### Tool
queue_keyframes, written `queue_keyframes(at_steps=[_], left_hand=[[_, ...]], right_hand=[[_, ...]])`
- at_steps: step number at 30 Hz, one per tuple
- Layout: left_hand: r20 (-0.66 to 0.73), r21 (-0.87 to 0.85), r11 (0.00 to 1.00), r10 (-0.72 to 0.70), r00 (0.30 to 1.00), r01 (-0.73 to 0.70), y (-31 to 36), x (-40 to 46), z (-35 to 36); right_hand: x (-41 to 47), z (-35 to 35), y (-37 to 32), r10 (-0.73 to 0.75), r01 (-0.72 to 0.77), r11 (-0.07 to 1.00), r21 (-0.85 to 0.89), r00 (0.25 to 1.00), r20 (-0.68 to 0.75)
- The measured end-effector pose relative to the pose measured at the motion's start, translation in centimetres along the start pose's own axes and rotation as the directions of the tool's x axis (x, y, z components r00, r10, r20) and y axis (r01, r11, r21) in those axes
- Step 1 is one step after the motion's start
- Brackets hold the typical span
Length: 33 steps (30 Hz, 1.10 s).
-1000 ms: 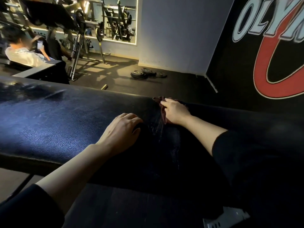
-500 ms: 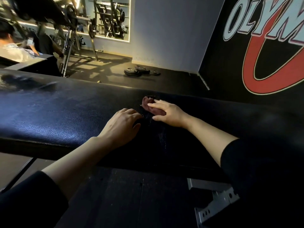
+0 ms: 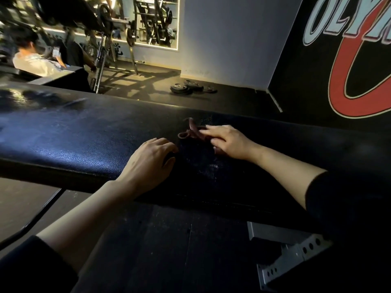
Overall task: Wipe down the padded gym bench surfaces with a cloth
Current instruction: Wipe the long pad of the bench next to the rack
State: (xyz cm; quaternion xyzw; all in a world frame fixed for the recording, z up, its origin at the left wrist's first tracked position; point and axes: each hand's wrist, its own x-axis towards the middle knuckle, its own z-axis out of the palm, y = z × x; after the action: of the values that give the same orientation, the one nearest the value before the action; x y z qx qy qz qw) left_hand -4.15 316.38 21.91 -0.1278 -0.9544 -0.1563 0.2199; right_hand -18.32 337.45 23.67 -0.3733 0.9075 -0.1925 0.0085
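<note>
A long black padded bench [image 3: 69, 140] runs across the view from left to right. A small dark red cloth [image 3: 191, 132] lies crumpled on its top near the middle. My right hand [image 3: 227, 141] lies over the cloth's right part, fingers stretched across it and thumb tucked against it. My left hand [image 3: 148, 163] rests on the pad just left of the cloth, fingers loosely bent and holding nothing. Faint streaks show on the pad between my hands.
A grey metal bracket [image 3: 294, 252] of the bench frame sticks out at lower right. Weight plates [image 3: 186, 87] lie on the floor beyond the bench. A seated person [image 3: 33, 60] and racks of equipment [image 3: 118, 34] are at the back left. A painted wall [image 3: 338, 60] stands on the right.
My right hand has slid the cloth leftward along the pad from near the far edge, and the cloth has bunched up. My left hand has stayed in place.
</note>
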Motion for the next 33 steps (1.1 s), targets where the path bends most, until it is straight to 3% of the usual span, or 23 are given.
queue_keyframes(at_steps=[5, 8, 10, 13, 15, 17, 19, 21, 23, 26, 33], left_hand=[[-0.022, 0.007, 1.0, -0.004, 1.0, 0.004, 0.0, -0.5, -0.1], [0.006, 0.02, 1.0, -0.009, 1.0, 0.008, 0.2, 0.1, 0.0], [0.019, 0.031, 0.999, -0.012, 1.0, 0.012, 0.2, 0.7, 0.1], [0.015, 0.04, 0.999, -0.012, 1.0, 0.011, 0.3, 1.4, 0.1], [0.008, 0.05, 0.999, -0.014, 1.0, 0.013, 0.5, 1.9, 0.0], [0.026, 0.06, 0.998, -0.014, 1.0, 0.013, 0.5, 2.5, 0.0], [0.065, 0.058, 0.998, -0.006, 0.998, 0.002, 0.5, 3.2, 0.2], [0.108, 0.053, 0.998, 0.018, 0.994, -0.024, 0.4, 3.9, 0.6], [0.108, 0.023, 0.999, 0.043, 0.993, -0.046, 0.2, 4.5, 1.2], [0.082, 0.002, 1.0, 0.015, 0.997, -0.016, -0.5, 5.5, 1.8], [0.144, 0.053, 0.998, 0.008, 0.99, -0.016, -2.8, 8.1, 3.4]], right_hand=[[-6.2, 1.2, -3.7, -0.307, 0.301, 0.949, 0.096, 0.95, 0.049], [-6.2, 0.6, -2.8, -0.418, 0.415, 0.908, 0.061, 0.907, 0.059], [-3.4, 0.0, -0.9, -0.376, 0.377, 0.926, 0.0, 0.926, 0.039], [0.8, -0.5, 2.4, -0.097, 0.083, 0.992, -0.097, 0.985, -0.143], [1.4, -0.6, 3.2, 0.055, -0.071, 0.996, -0.054, 0.965, -0.255], [0.5, -0.8, 2.0, 0.06, -0.048, 0.997, 0.057, 0.968, -0.245], [-0.5, -1.2, 0.2, -0.036, 0.061, 0.988, 0.142, 0.984, -0.173], [-0.8, -1.0, -0.7, -0.156, 0.164, 0.982, 0.09, 0.984, -0.089], [-0.4, -0.1, -0.7, -0.208, 0.209, 0.974, -0.084, 0.978, 0.017], [0.8, 0.3, 0.0, -0.169, 0.176, 0.979, -0.103, 0.983, 0.071], [6.4, 0.2, 3.8, -0.073, 0.07, 0.994, -0.084, 0.997, -0.032]])
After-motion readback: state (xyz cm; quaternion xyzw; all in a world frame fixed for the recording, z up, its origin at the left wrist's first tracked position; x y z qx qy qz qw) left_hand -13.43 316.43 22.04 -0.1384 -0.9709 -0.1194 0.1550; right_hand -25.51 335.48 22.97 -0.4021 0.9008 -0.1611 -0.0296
